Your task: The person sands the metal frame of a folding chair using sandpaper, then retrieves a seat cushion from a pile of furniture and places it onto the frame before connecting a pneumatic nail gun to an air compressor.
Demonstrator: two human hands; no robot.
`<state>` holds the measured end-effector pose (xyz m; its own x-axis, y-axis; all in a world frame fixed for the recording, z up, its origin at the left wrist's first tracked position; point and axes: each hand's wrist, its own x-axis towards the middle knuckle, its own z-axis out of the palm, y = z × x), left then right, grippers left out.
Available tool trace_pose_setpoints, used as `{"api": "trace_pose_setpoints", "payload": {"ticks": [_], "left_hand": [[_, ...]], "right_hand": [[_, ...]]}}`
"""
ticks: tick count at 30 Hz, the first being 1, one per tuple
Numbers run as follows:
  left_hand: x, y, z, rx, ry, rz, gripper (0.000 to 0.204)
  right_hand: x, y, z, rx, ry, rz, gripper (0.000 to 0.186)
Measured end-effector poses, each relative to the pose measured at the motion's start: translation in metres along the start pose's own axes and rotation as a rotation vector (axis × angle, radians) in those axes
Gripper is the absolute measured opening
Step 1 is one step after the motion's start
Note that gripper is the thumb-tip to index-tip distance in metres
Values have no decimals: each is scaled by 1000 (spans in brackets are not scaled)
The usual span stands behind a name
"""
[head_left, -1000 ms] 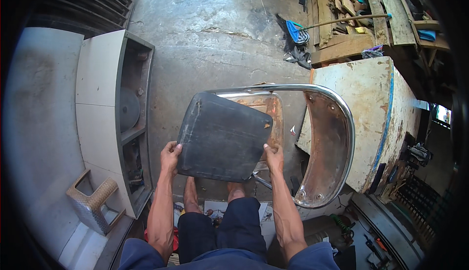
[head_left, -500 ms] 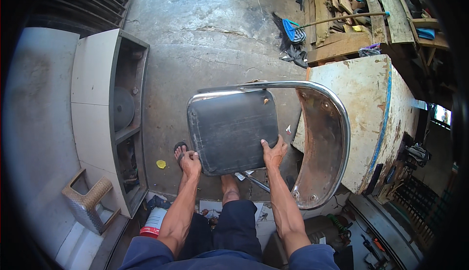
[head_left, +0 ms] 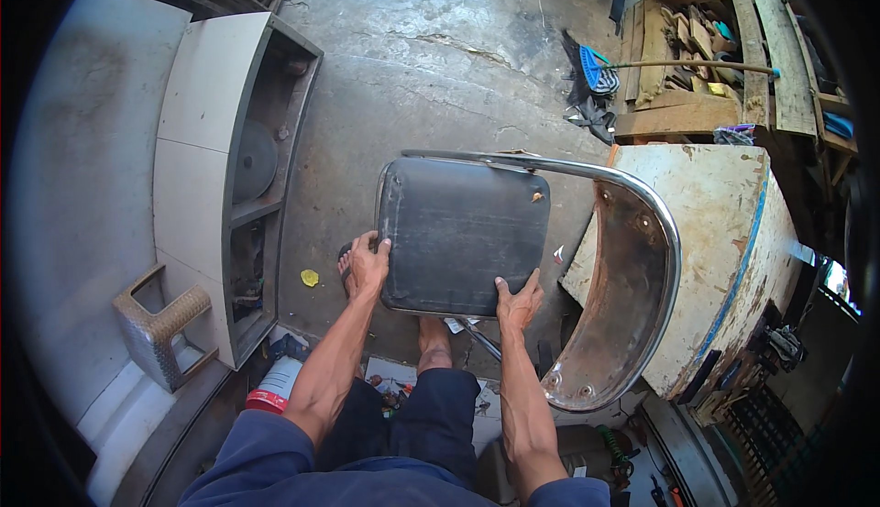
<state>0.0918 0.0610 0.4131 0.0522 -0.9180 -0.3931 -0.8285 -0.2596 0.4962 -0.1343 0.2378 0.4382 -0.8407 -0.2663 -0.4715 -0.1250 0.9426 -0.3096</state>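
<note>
A dark, worn square seat pad (head_left: 463,232) lies flat on a chrome tube chair frame (head_left: 642,204). My left hand (head_left: 368,267) grips the pad's near left edge. My right hand (head_left: 520,303) holds its near right corner. The frame's rusty curved backrest plate (head_left: 616,305) sweeps round to the right of the pad, with bolt holes in it. My bare foot (head_left: 431,337) shows under the pad on the concrete floor.
A white open-fronted cabinet (head_left: 197,168) lies on its side at the left, a metal stool (head_left: 160,328) beside it. A worn white and blue board (head_left: 733,250) stands at the right. Wood scraps and a blue broom (head_left: 596,67) are piled at the back right. A red-capped can (head_left: 273,386) sits near my left knee.
The seat pad has gone from tilted up toward me to lying flat on the frame. Both hands have moved down along its near edge.
</note>
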Motion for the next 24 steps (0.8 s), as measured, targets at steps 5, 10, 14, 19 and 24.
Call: {"api": "trace_pose_setpoints", "payload": {"ticks": [5, 10, 14, 19, 24], "left_hand": [[-3, -10, 0, -82, -68, -34, 38], [-6, -10, 1, -67, -43, -53, 36], [-6, -2, -1, -68, -69, -93, 33], [-6, -1, 0, 0, -53, -80, 34], [1, -7, 6, 105, -55, -40, 45]], "right_hand": [[-3, -1, -5, -21, -6, -16, 90], [-4, 4, -2, -23, -4, -26, 90], [-2, 11, 1, 0, 16, -48, 91], [-1, 12, 2, 11, 4, -46, 92], [11, 20, 0, 160, -20, -25, 94]]}}
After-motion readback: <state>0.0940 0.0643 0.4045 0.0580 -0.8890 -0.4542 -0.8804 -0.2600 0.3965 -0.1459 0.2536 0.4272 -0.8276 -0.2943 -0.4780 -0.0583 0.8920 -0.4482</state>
